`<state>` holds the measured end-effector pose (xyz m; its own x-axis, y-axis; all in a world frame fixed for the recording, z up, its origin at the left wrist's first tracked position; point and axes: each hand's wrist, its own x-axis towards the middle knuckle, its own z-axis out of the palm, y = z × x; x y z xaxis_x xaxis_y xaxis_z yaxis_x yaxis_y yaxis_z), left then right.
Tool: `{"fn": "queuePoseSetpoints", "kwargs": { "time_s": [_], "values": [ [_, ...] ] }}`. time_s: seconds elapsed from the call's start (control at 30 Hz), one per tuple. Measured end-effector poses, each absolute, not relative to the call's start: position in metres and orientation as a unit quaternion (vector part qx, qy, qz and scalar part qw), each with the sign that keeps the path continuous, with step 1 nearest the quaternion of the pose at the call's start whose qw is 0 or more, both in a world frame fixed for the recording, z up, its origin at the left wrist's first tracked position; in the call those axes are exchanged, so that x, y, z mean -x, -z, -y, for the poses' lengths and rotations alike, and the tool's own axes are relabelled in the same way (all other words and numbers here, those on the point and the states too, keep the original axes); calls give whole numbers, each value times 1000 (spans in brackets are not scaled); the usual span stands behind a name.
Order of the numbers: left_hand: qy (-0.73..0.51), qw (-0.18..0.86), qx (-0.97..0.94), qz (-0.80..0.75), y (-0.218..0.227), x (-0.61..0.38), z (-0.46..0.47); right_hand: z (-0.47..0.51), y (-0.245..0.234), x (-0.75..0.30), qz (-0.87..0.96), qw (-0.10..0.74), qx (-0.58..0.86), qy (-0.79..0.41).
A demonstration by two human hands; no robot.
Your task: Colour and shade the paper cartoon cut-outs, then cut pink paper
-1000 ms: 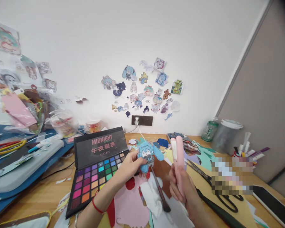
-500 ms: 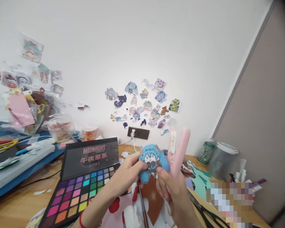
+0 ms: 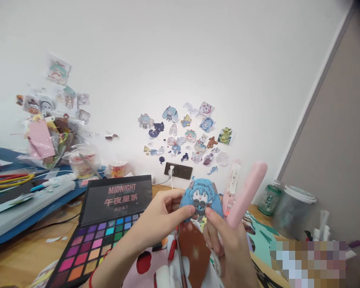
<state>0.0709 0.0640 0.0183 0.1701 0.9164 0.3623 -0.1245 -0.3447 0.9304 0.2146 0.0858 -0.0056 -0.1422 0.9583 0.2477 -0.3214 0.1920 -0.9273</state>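
My left hand [image 3: 160,218] pinches the left edge of a small blue-haired cartoon figure cut-out [image 3: 200,198], held up over the desk. My right hand [image 3: 228,244] grips a pink two-armed clamp tool [image 3: 243,194] whose arms point up and right, and its thumb tip presses the lower right edge of the cut-out. Both hands are closed. The tool's arms stand apart, just right of the cut-out.
An open eyeshadow palette [image 3: 108,236] with coloured pans lies at lower left. Coloured paper scraps [image 3: 195,248] and a brush cover the wooden desk [image 3: 15,260]. Stickers [image 3: 186,134] and a wall socket [image 3: 180,171] are behind. Jars [image 3: 294,204] stand at right; clutter [image 3: 48,140] at left.
Both hands rose and came together. My right hand, apart from the cut-out a second ago, now touches it. The pink tool tilted to the right.
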Motion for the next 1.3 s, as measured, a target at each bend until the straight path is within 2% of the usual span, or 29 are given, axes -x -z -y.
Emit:
{"fn": "queuePoseSetpoints", "kwargs": {
  "time_s": [0.23, 0.43, 0.63, 0.77, 1.07, 1.3],
  "values": [
    [-581, 423, -604, -344, -23, -63, -55, -76, -10, -228, 537, 548, 300, -567],
    [-602, 355, -591, -402, -27, -50, -50, -86, -17, -244, 582, 494, 219, -608],
    [-566, 367, -627, -390, -28, -43, -44, -93, -16, -258, 648, 383, 219, -621],
    [-540, 401, -647, -360, -29, -41, -44, -91, -17, -260, 683, 339, 250, -597],
    [-475, 403, -665, -411, -30, -34, -39, -92, -17, -261, 727, 323, 286, -534],
    [-573, 336, -609, -433, -31, -31, -43, -93, -14, -262, 756, 286, 314, -499]
  ]
}}
